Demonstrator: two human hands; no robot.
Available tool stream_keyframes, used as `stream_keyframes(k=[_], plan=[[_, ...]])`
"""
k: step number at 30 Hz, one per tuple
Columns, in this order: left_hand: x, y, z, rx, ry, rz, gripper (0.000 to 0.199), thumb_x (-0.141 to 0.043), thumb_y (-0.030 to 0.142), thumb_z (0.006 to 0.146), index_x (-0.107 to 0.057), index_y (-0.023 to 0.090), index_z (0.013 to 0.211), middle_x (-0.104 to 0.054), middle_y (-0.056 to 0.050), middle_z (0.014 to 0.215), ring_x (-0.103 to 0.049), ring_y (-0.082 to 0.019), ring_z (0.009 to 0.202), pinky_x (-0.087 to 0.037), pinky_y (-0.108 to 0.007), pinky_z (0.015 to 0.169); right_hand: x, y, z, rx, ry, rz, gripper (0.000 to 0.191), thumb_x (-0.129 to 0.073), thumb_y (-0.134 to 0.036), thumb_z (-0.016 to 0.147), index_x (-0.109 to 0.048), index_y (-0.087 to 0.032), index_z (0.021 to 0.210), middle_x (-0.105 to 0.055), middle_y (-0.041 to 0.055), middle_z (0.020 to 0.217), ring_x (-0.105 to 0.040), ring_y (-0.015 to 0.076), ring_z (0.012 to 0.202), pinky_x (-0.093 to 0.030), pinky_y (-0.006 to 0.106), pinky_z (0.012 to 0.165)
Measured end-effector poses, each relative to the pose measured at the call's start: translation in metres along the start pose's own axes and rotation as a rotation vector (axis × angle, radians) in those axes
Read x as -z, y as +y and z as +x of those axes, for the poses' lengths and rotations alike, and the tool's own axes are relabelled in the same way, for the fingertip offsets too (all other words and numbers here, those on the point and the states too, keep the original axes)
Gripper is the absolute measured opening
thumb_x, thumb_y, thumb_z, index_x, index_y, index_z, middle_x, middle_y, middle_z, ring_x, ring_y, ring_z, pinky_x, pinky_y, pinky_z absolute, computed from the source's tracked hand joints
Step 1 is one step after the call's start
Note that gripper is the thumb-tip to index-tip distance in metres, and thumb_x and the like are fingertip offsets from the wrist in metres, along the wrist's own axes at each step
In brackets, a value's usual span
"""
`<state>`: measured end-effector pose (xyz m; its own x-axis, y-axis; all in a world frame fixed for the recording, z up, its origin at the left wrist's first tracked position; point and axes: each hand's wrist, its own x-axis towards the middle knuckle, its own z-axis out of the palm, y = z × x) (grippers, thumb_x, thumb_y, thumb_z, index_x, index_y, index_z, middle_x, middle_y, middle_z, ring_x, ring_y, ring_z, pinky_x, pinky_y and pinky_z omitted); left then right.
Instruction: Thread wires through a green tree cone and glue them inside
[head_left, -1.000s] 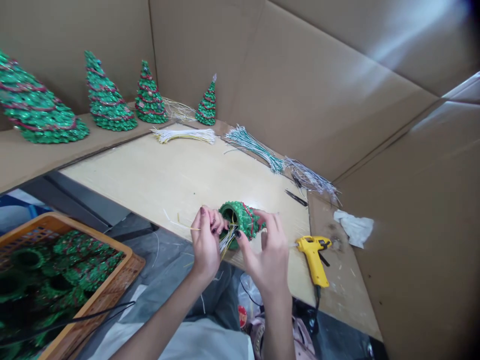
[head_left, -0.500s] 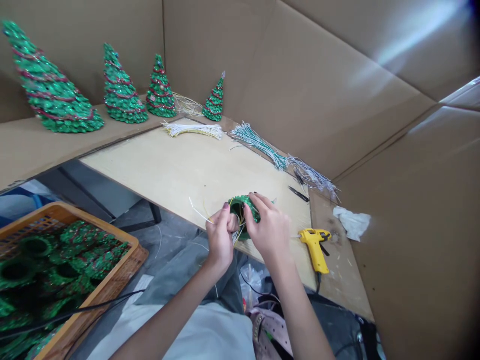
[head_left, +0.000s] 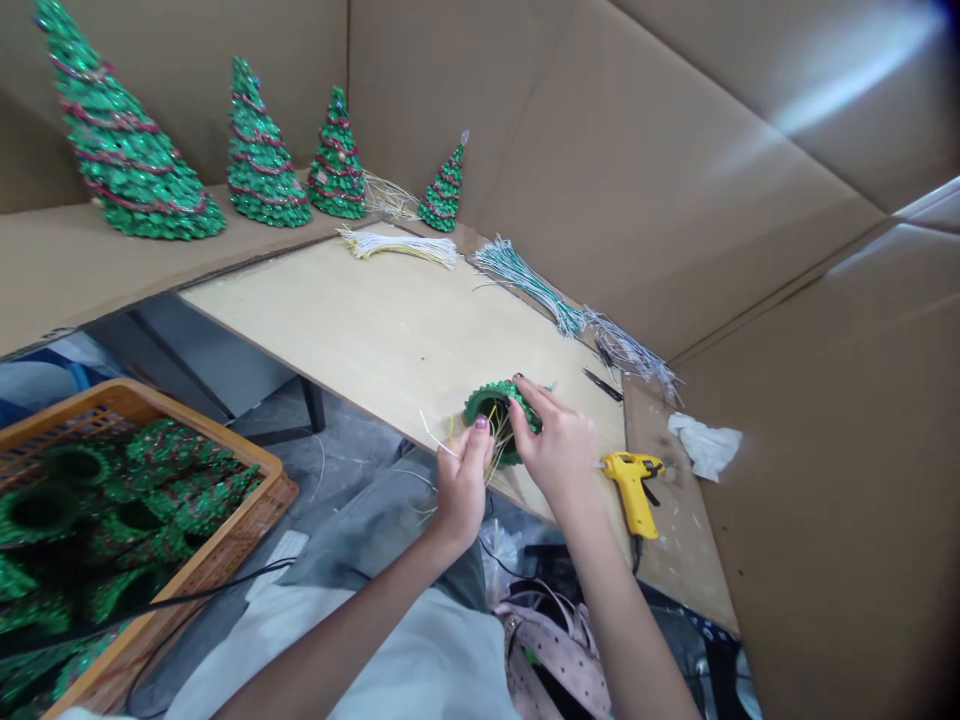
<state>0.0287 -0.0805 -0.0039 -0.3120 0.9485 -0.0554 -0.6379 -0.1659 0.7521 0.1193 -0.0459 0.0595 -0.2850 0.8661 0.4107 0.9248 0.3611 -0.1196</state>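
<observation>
A hollow green Christmas tree ornament (head_left: pixel 486 397) lies on its side at the table's near edge, its open base toward me. Around its right side my right hand (head_left: pixel 556 440) is closed, thumb at the rim and fingers over the top. Thin white and yellow wires (head_left: pixel 501 445) come out of the hollow base. My left hand (head_left: pixel 463 485) pinches some of these wires just in front of the opening, and a loose white end sticks out to its left. The tree's tip is mostly hidden behind my right hand.
Several decorated green trees (head_left: pixel 270 170) stand along the back. Bundles of white-yellow wires (head_left: pixel 401 248) and green-white wires (head_left: pixel 529 285) lie near them. At right are a yellow glue gun (head_left: pixel 634 490), a black pen (head_left: pixel 602 384) and crumpled tissue (head_left: pixel 705 445). An orange crate (head_left: pixel 247 500) holds more trees.
My left hand has shifted slightly away from the opening, showing more of the tree's hollow base and the wires. The right hand keeps its hold. The whole view has shifted a little.
</observation>
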Motion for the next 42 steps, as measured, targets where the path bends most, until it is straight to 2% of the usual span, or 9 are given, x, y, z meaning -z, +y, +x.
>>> stream_keyframes(k=[8,13,16,18,22,25,27,33,42], plan=[[0.006,0.004,0.003,-0.019,-0.073,0.049,0.059,-0.060,0.063,0.087,-0.031,0.022,0.056,-0.025,0.006,0.055,-0.023,-0.011,0.053,-0.024,-0.026,0.050,0.001,0.003,0.002,0.008,-0.016,0.066,0.033,-0.052,-0.036,0.097,-0.070,-0.024,0.122,-0.073,0.0045,0.124,-0.073,0.0237,0.108,-0.057,0.031,0.085],[0.048,0.021,-0.002,-0.033,-0.236,0.081,0.050,-0.061,0.061,0.088,-0.054,0.019,0.062,-0.048,0.001,0.055,-0.046,-0.015,0.057,-0.040,-0.029,0.063,0.009,0.005,0.006,0.033,-0.063,0.143,0.037,-0.052,-0.037,0.096,-0.069,-0.021,0.125,-0.068,0.0067,0.132,-0.068,0.0247,0.118,-0.054,0.034,0.096],[0.082,0.051,-0.006,-0.072,-0.409,0.120,0.053,-0.051,0.071,0.088,-0.065,0.021,0.097,-0.064,-0.003,0.066,-0.060,-0.021,0.068,-0.047,-0.034,0.079,0.019,0.013,0.001,-0.020,0.003,0.214,0.042,-0.051,-0.041,0.096,-0.068,-0.019,0.128,-0.069,0.0107,0.131,-0.075,0.0217,0.084,-0.057,0.033,0.075],[0.094,0.075,-0.005,-0.024,-0.594,0.290,0.058,-0.048,0.073,0.088,-0.063,0.022,0.110,-0.071,-0.008,0.081,-0.066,-0.024,0.077,-0.050,-0.036,0.080,0.026,0.021,-0.005,-0.102,0.110,0.256,0.043,-0.051,-0.043,0.096,-0.069,-0.018,0.126,-0.074,0.0120,0.119,-0.062,0.0136,0.052,-0.050,0.030,0.056],[0.069,0.102,0.003,-0.214,-0.674,1.140,0.020,-0.053,0.032,0.098,-0.069,0.023,0.107,-0.073,-0.007,0.106,-0.069,-0.023,0.094,-0.050,-0.032,0.081,0.028,0.034,-0.018,-0.218,0.259,0.321,0.041,-0.052,-0.043,0.097,-0.073,-0.016,0.119,-0.078,0.0106,0.100,-0.042,0.0075,0.040,-0.034,0.025,0.044],[0.030,0.093,0.004,-0.391,-0.688,1.706,0.018,-0.052,0.012,0.094,-0.068,0.018,0.100,-0.073,-0.008,0.095,-0.070,-0.025,0.086,-0.049,-0.041,0.087,0.025,0.035,-0.027,-0.187,0.285,0.338,0.037,-0.053,-0.041,0.096,-0.074,-0.016,0.114,-0.077,0.0111,0.106,-0.048,0.0087,0.045,-0.034,0.025,0.043],[0.011,0.080,0.001,-0.443,-0.642,1.874,0.019,-0.053,0.006,0.090,-0.066,0.015,0.100,-0.072,-0.010,0.091,-0.071,-0.026,0.081,-0.046,-0.048,0.093,0.024,0.034,-0.033,-0.157,0.323,0.327,0.033,-0.054,-0.039,0.096,-0.074,-0.017,0.111,-0.076,0.0107,0.109,-0.052,0.0094,0.047,-0.035,0.024,0.043],[-0.001,0.048,-0.009,-0.543,-0.410,1.859,0.026,-0.049,0.006,0.093,-0.060,0.020,0.112,-0.067,-0.007,0.103,-0.069,-0.025,0.083,-0.047,-0.041,0.087,0.027,0.037,-0.050,-0.113,0.389,0.311,0.026,-0.055,-0.031,0.097,-0.073,-0.017,0.109,-0.076,0.0106,0.110,-0.066,0.0129,0.064,-0.042,0.022,0.047],[-0.004,0.020,0.008,-0.430,-0.345,1.455,0.013,-0.051,0.018,0.098,-0.064,0.019,0.097,-0.064,-0.006,0.100,-0.062,-0.024,0.095,-0.046,-0.034,0.080,0.005,0.022,-0.057,-0.068,0.441,0.312,0.021,-0.054,-0.023,0.095,-0.069,-0.017,0.109,-0.071,0.0112,0.104,-0.068,0.0205,0.091,-0.049,0.027,0.060]])
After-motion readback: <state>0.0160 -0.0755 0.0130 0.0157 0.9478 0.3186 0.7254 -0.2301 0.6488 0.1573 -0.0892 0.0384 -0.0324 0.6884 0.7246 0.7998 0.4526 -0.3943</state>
